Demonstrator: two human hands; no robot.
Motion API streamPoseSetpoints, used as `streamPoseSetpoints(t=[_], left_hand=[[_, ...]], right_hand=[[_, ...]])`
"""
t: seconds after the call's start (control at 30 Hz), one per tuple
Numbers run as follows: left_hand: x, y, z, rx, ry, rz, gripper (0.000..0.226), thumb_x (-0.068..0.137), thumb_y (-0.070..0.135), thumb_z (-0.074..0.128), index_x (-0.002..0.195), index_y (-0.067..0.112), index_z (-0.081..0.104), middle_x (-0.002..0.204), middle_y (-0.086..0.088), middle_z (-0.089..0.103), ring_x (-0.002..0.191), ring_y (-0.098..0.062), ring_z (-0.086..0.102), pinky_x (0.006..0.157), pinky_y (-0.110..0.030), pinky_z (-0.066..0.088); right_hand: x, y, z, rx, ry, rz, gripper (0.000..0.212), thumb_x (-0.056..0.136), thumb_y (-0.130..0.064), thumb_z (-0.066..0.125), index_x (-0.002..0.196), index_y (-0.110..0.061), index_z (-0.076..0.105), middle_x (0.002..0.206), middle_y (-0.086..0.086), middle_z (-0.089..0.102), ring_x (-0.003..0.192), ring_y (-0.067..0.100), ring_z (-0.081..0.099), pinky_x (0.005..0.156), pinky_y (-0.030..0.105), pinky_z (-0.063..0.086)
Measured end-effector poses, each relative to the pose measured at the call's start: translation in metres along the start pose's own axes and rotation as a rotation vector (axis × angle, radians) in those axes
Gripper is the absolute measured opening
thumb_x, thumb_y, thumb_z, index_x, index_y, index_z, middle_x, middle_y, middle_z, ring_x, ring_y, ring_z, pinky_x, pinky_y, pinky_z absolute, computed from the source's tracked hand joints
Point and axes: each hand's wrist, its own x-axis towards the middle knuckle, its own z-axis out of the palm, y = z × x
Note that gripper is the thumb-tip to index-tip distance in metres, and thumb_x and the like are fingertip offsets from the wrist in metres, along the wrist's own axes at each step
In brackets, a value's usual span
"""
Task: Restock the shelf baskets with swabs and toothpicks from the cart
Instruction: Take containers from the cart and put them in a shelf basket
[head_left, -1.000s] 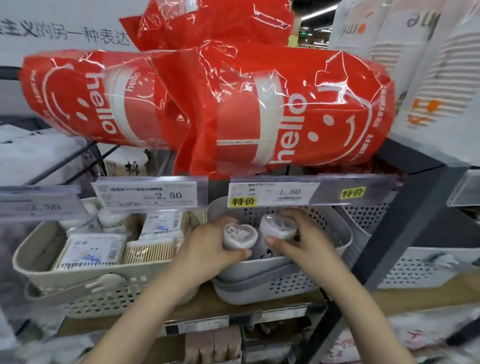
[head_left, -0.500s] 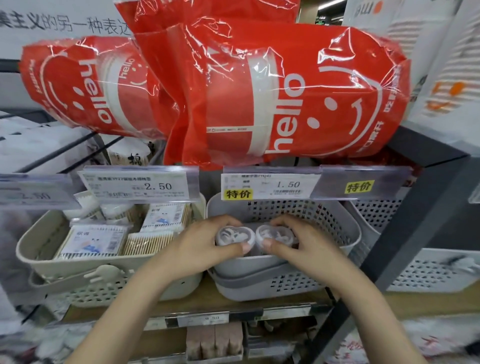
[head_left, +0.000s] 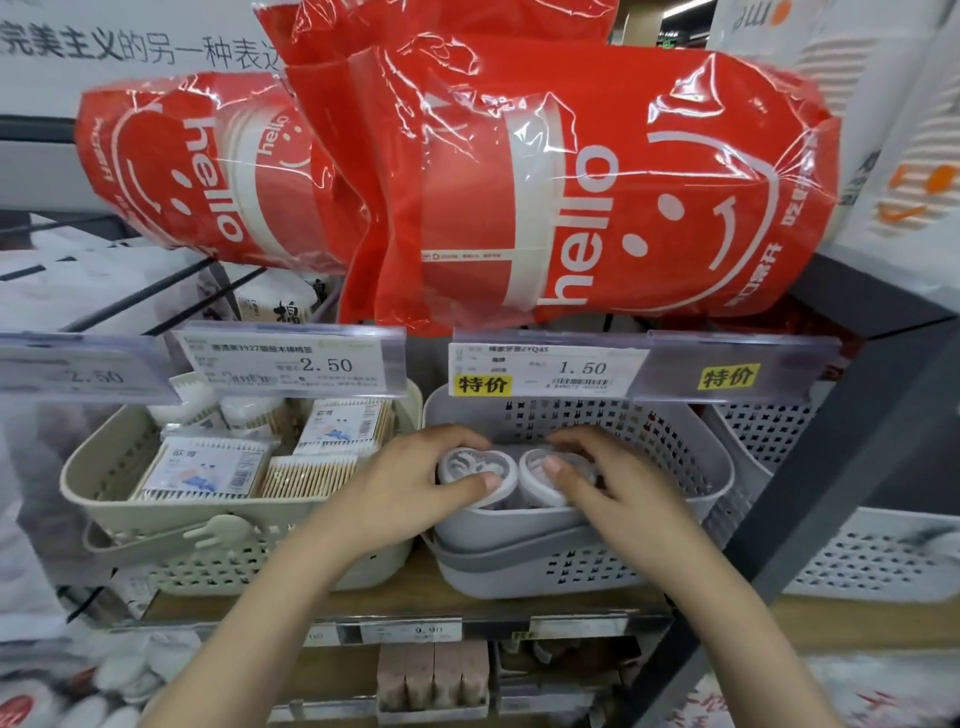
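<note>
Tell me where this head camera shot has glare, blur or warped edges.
Head view: glare streaks across the crinkled red hello bags; the middle is sharp, with the 1.50 price tag and both hands readable; the far left 2.50 tag and lower corners smear; the wide lens bends the dark shelf post.

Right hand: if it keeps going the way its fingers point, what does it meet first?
The right hand, gripping its container, points left: first comes the other container in the left hand. They look nearly touching; depth unclear.
</note>
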Motion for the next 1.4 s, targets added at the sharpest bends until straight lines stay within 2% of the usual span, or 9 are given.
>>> streamPoseSetpoints(t=[0.17, 0.3, 0.5, 0.73, 0.83, 0.93, 1.03, 1.17, 1.4], left_hand=[[0.0, 0.003, 0.002, 0.038, 0.05, 0.014, 0.05, 0.078, 0.055, 0.05, 0.12, 0.03, 0.059, 0.119, 0.016, 0.061, 0.108, 0.0, 0.055, 0.095, -0.027, 0.044], [-0.017, 0.011, -0.003, 0.183, 0.237, 0.055, 0.053, 0.082, 0.052, 0.046, 0.127, 0.027, 0.055, 0.123, 0.011, 0.056, 0.113, -0.005, 0.049, 0.09, -0.022, 0.038], [-0.111, -0.003, -0.018, 0.308, 0.436, -0.02, 0.045, 0.092, 0.046, 0.04, 0.129, 0.024, 0.052, 0.127, 0.012, 0.051, 0.118, -0.002, 0.044, 0.096, -0.021, 0.034], [-0.294, -0.067, -0.009, 0.374, 0.382, -0.534, 0.056, 0.092, 0.064, 0.019, 0.131, 0.035, 0.047, 0.128, 0.021, 0.045, 0.111, 0.003, 0.047, 0.09, -0.016, 0.04], [-0.381, -0.078, -0.011, 0.325, 0.44, -0.803, 0.039, 0.093, 0.053, 0.034, 0.132, 0.045, 0.033, 0.13, 0.024, 0.038, 0.118, 0.002, 0.042, 0.097, -0.015, 0.036], [-0.467, -0.082, -0.01, 0.245, 0.55, -1.026, 0.041, 0.093, 0.04, 0.05, 0.133, 0.035, 0.041, 0.124, 0.023, 0.043, 0.119, 0.0, 0.043, 0.092, -0.013, 0.032], [-0.547, -0.081, -0.005, 0.131, 0.666, -1.204, 0.036, 0.09, 0.033, 0.059, 0.124, 0.035, 0.048, 0.119, 0.017, 0.053, 0.113, -0.006, 0.051, 0.089, -0.02, 0.037], [-0.629, -0.082, -0.002, 0.042, 0.802, -1.352, 0.035, 0.087, 0.021, 0.065, 0.121, 0.024, 0.056, 0.113, 0.012, 0.059, 0.105, -0.003, 0.055, 0.081, -0.004, 0.032], [-0.709, -0.107, -0.019, -0.026, 0.845, -1.464, 0.031, 0.089, 0.026, 0.062, 0.114, 0.035, 0.048, 0.113, 0.015, 0.055, 0.107, -0.004, 0.054, 0.086, -0.019, 0.036]], right_hand=[[0.0, 0.001, 0.001, 0.013, 0.018, -0.05, 0.03, 0.094, -0.041, 0.049, 0.12, -0.028, 0.058, 0.119, -0.011, 0.059, 0.106, 0.009, 0.055, 0.086, 0.028, 0.045], [-0.007, -0.001, 0.003, -0.017, 0.127, -0.084, 0.038, 0.094, -0.038, 0.047, 0.128, -0.022, 0.054, 0.126, -0.005, 0.055, 0.114, 0.011, 0.049, 0.087, 0.023, 0.036], [-0.036, -0.059, 0.03, -0.049, 0.286, -0.485, 0.037, 0.094, -0.03, 0.043, 0.124, -0.011, 0.056, 0.124, 0.003, 0.058, 0.117, 0.015, 0.049, 0.099, 0.027, 0.037], [-0.08, -0.15, 0.144, 0.061, -0.186, -0.701, 0.036, 0.095, -0.038, 0.037, 0.127, -0.024, 0.048, 0.127, -0.007, 0.054, 0.117, 0.009, 0.047, 0.099, 0.027, 0.04], [-0.097, -0.19, 0.197, -0.013, -0.489, -0.688, 0.058, 0.092, -0.055, 0.015, 0.138, -0.03, 0.038, 0.141, -0.015, 0.039, 0.13, 0.004, 0.034, 0.108, 0.024, 0.031], [-0.119, -0.236, 0.244, -0.028, -0.731, -0.728, 0.041, 0.1, -0.047, 0.026, 0.138, -0.031, 0.034, 0.141, -0.015, 0.035, 0.127, 0.005, 0.034, 0.102, 0.02, 0.029], [-0.152, -0.284, 0.289, -0.04, -0.86, -0.781, 0.033, 0.102, -0.041, 0.033, 0.129, -0.025, 0.042, 0.129, -0.007, 0.044, 0.12, 0.013, 0.041, 0.099, 0.027, 0.035], [-0.202, -0.342, 0.348, -0.018, -0.962, -0.877, 0.03, 0.099, -0.04, 0.039, 0.122, -0.023, 0.047, 0.121, -0.005, 0.049, 0.113, 0.014, 0.046, 0.094, 0.031, 0.039], [-0.251, -0.422, 0.404, 0.072, -1.026, -0.935, 0.034, 0.097, -0.04, 0.043, 0.127, -0.024, 0.046, 0.123, -0.007, 0.048, 0.115, 0.014, 0.046, 0.095, 0.029, 0.038]])
